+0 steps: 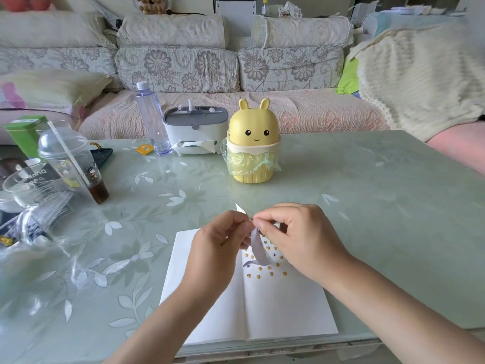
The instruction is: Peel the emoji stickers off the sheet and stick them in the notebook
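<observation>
1. Two hands, left point(215, 248) and right point(296, 237).
2. One open notebook point(262, 311).
3. One curled sticker strip point(258, 249).
4. One yellow bunny bin point(253, 143).
5. One water bottle point(152, 119).
6. One tissue box point(195, 130).
7. One domed cup point(70, 164).

Part of the open white notebook point(275, 308) is hidden by the hands. The tiny yellow emoji stickers point(259, 269) are too small for faces to be told. The clear plastic cups point(39, 200) at left are blurred.
</observation>
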{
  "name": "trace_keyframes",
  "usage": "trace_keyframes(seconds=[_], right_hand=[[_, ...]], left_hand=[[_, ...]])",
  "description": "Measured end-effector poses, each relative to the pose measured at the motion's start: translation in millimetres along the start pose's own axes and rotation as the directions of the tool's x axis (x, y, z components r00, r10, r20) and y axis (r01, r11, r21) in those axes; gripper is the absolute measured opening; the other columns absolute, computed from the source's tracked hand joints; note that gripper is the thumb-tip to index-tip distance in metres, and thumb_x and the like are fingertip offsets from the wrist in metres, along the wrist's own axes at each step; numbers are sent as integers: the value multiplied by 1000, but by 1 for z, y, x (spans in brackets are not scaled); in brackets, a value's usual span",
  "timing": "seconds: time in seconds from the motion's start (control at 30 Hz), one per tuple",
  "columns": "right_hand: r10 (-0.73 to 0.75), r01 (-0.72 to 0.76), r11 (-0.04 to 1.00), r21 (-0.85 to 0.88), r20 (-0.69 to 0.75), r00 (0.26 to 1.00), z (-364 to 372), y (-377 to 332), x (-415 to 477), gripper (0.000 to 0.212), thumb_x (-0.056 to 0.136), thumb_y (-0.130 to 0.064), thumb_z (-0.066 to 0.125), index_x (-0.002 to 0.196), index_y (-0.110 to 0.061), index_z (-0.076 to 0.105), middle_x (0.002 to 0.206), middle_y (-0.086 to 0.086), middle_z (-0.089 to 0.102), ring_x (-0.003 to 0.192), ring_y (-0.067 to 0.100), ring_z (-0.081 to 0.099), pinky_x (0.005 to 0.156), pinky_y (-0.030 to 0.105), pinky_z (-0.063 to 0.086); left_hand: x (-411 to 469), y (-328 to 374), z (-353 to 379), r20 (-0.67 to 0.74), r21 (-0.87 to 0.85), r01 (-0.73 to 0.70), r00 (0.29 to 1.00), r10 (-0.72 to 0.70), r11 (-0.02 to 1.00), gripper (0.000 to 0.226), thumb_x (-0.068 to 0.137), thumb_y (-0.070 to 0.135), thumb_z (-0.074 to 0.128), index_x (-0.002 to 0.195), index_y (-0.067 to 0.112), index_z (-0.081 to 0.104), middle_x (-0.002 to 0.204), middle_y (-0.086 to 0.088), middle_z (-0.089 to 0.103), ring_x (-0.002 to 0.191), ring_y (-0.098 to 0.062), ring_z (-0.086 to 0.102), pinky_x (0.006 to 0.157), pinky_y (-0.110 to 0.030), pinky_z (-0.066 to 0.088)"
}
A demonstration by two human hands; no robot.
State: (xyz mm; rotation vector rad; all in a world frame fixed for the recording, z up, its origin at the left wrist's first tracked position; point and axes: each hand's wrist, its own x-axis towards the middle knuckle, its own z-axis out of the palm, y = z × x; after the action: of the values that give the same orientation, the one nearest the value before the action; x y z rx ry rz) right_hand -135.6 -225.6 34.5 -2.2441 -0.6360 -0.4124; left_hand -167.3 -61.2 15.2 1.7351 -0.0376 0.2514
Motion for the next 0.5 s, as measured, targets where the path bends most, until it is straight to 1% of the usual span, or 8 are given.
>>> trace_keyframes(seconds=[0.07,0.13,0.17,0.27,0.33,0.37,0.43,0.5], right_hand=[[-19,18,999,-28,-14,1000,0,-3,1,12,91,-30,68,83,-30,76,60,-24,51,63,1,52,56,16,33],[-51,49,998,-48,-40,998,-1,-7,2,17,90,-34,63,79,-29,74,59,-20,49,60,2,48,54,18,33],[-70,67,996,-61,-49,996,-2,-8,3,20,90,-37,59,76,-29,72,60,-16,48,58,5,46,53,21,33],[-99,95,991,-90,-49,994,-4,-11,5,25,87,-39,53,72,-26,67,63,-10,50,59,13,45,51,31,41],[-94,89,993,-79,-52,994,-5,-11,5,22,87,-37,53,71,-26,65,64,-10,52,59,14,45,52,32,42],[-90,86,993,-75,-56,994,-6,-12,5,20,87,-35,54,71,-26,65,64,-11,52,59,13,46,52,30,42],[-77,73,996,-59,-64,995,-6,-14,5,16,86,-30,60,72,-28,66,66,-17,54,59,7,48,53,22,38],[-42,41,999,-13,-64,997,-4,-14,4,14,88,-22,67,75,-27,69,70,-18,59,59,2,51,55,15,34]], left_hand=[[0,2,-3,2,93,-61,998,61,994,30,97,4,59,79,26,68,72,2,71,73,-17,68,73,-25,55],[-1,7,-5,5,133,-104,995,104,986,31,96,1,59,78,25,67,69,9,68,67,-4,63,67,-12,47],[-2,9,-5,5,140,-115,993,115,983,31,96,0,59,78,24,66,68,11,66,67,-2,62,66,-9,44],[-3,12,-5,1,153,-130,991,131,980,33,96,0,60,78,27,65,68,14,65,68,-1,62,67,-7,43],[-3,14,-5,0,159,-138,990,140,978,35,96,1,61,77,30,63,69,13,66,68,1,63,67,-6,43],[-3,14,-5,0,158,-135,991,136,978,34,96,2,61,77,30,63,71,12,67,69,1,63,66,-6,43],[-2,12,-5,1,147,-117,993,118,982,30,96,5,63,78,29,63,74,13,69,70,1,64,66,-7,43],[-2,11,-4,4,126,-94,996,94,987,25,96,8,63,80,27,64,75,14,70,73,-2,66,67,-10,46]])
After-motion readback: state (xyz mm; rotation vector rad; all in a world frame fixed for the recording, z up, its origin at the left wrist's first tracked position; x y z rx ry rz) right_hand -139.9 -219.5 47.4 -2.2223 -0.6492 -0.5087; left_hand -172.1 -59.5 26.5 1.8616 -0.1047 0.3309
